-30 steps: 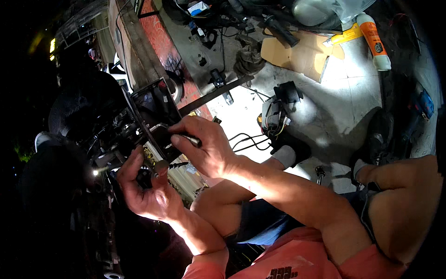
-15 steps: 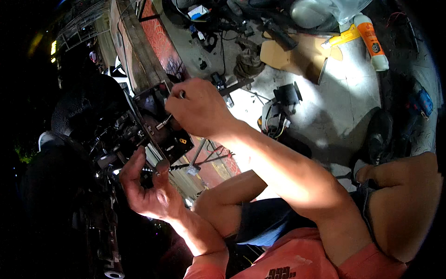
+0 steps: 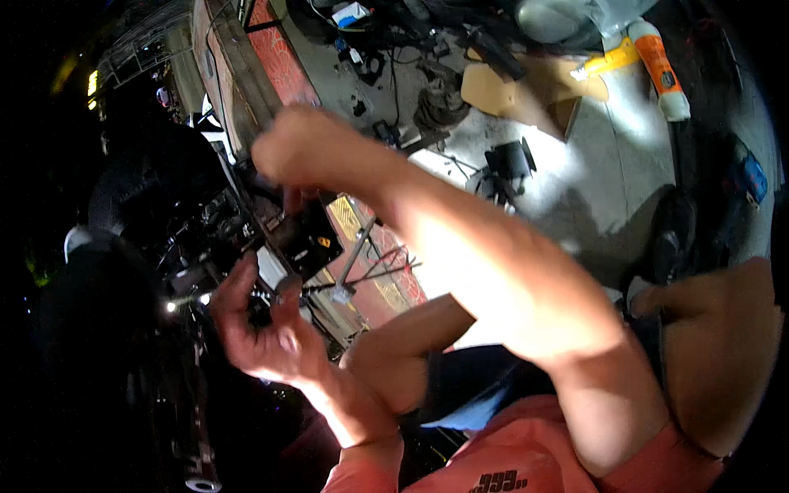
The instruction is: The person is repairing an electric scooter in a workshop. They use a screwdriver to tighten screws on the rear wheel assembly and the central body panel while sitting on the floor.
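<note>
I see the right hand (image 3: 302, 152) blurred, any grip hidden from me; darkness swallows much of the machinery (image 3: 215, 220), and the top edge crops the plastic bag (image 3: 612, 15).

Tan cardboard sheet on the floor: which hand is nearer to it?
Right. The right hand is left of the tan cardboard sheet and somewhat lower in the picture; the left hand is farther off, well below and to its left.

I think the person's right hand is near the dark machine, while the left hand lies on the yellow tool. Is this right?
Not quite: the head view shows the left hand near the dark machine too, far from the yellow tool. The right hand is as you say.
</note>
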### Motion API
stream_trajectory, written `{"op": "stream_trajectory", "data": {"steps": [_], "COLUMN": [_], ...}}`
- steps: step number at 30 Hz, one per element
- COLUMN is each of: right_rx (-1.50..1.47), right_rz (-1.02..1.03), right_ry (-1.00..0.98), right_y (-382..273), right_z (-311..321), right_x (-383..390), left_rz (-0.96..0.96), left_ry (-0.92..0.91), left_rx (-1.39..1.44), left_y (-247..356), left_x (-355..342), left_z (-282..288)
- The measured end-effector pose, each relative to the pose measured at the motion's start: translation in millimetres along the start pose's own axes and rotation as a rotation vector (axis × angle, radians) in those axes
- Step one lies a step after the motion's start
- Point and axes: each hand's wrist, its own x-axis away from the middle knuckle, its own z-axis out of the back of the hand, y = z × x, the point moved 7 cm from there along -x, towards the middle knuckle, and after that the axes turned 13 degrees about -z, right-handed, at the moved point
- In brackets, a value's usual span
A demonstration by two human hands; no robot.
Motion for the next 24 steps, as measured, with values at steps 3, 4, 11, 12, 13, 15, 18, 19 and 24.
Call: {"op": "stream_trajectory", "data": {"steps": [3, 4, 11, 12, 13, 15, 18, 19, 24], "right_rx": [-0.046, -0.016, -0.449, -0.538, -0.602, -0.677, -0.665, -0.631, -0.414], "right_rz": [0.031, 0.088, 0.244, 0.304, 0.341, 0.368, 0.356, 0.355, 0.442], "right_ry": [0.112, 0.198, 0.265, 0.277, 0.297, 0.298, 0.264, 0.253, 0.303], "right_y": [11.6, 19.0, 72.5, 77.2, 82.5, 86.1, 89.5, 89.7, 73.5], "right_z": [4.2, 8.2, -34.4, -42.0, -47.7, -53.6, -58.3, -57.6, -41.8], "right_x": [4.8, 13.8, 77.5, 81.2, 81.8, 84.8, 85.6, 85.4, 79.6], "left_rz": [0.027, 0.017, 0.079, 0.085, 0.075, 0.103, 0.119, 0.120, 0.062], "left_ry": [-0.001, 0.000, 0.014, 0.007, 0.004, 0.014, 0.020, 0.021, -0.005], "left_rx": [0.030, 0.056, 0.074, 0.080, 0.106, 0.109, 0.109, 0.109, 0.088], "left_y": [-5.2, -4.5, -0.3, -0.5, -1.0, -0.9, -1.3, -2.0, -6.2], "left_x": [1.4, 0.6, -0.1, -1.2, -2.8, -1.4, 1.0, 1.6, 4.4], "left_z": [1.1, 2.6, 0.0, 0.7, 0.2, -0.1, -0.7, -0.4, 1.6]}}
